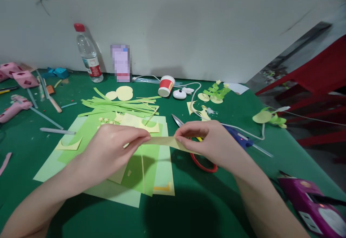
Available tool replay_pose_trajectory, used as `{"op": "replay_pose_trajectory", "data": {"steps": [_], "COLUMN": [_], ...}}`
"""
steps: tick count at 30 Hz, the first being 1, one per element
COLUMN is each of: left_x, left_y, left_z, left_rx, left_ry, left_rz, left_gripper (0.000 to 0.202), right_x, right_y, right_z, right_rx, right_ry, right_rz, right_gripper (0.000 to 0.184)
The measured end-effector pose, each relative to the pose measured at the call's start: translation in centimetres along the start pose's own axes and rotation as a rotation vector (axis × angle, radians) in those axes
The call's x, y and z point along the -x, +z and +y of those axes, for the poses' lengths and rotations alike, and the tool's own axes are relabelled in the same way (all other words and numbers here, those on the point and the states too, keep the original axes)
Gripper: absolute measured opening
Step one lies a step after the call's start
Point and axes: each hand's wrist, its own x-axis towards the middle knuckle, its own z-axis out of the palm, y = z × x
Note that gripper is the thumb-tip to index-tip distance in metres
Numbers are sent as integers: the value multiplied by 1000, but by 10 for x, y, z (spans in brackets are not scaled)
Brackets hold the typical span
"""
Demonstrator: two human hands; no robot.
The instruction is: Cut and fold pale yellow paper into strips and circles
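Observation:
A pale yellow paper strip [162, 141] is stretched level between my hands. My left hand [115, 148] pinches its left end, and my right hand [202, 137] pinches it towards the right, where a bit of strip shows beneath the fingers. Scissors [204, 166] with red handles lie under my right hand, partly hidden by it. Below my left hand are stacked sheets of green paper [151, 173]. Behind it lie a bundle of narrow green paper strips [119, 106], yellow offcuts [151, 127] and round yellow paper discs [124, 93].
A water bottle [90, 59] and a phone [121, 64] stand by the wall. Right of centre are a paper cup [166, 86], an earphone case [179, 94] and a blue glue gun [239, 137]. A purple power strip [310, 202] sits at the right edge, a pink glue gun [16, 108] far left.

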Motion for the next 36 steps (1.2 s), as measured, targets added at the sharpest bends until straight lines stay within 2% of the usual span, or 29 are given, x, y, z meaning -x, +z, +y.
{"op": "replay_pose_trajectory", "data": {"steps": [8, 11, 13, 15, 19, 22, 26, 36], "left_x": [4, 3, 1, -1, -3, -4, -5, -4], "left_y": [-37, -43, -40, -31, -9, 3, 8, 16], "left_z": [-15, -18, -17, -14, -2, 6, 12, 17], "left_rx": [-45, -48, -27, 20, 142, 207, 263, 367], "left_ry": [-110, -189, -201, -194, -207, -208, -196, -196], "left_rz": [78, 72, 37, -12, -142, -198, -196, -216], "left_gripper": [15, 15, 15, 13, 15, 16, 15, 19], "right_x": [-3, -2, -2, -2, -1, 2, 6, 4], "right_y": [-23, -32, -34, -30, -8, 9, 17, 19], "right_z": [10, 17, 19, 19, 8, 0, -5, -5], "right_rx": [29, 57, 93, 100, -14, -104, -146, -189], "right_ry": [119, 157, 150, 83, -146, -223, -216, -136], "right_rz": [29, 19, -11, -16, 18, 9, 5, -98], "right_gripper": [13, 12, 12, 10, 10, 8, 10, 6]}}
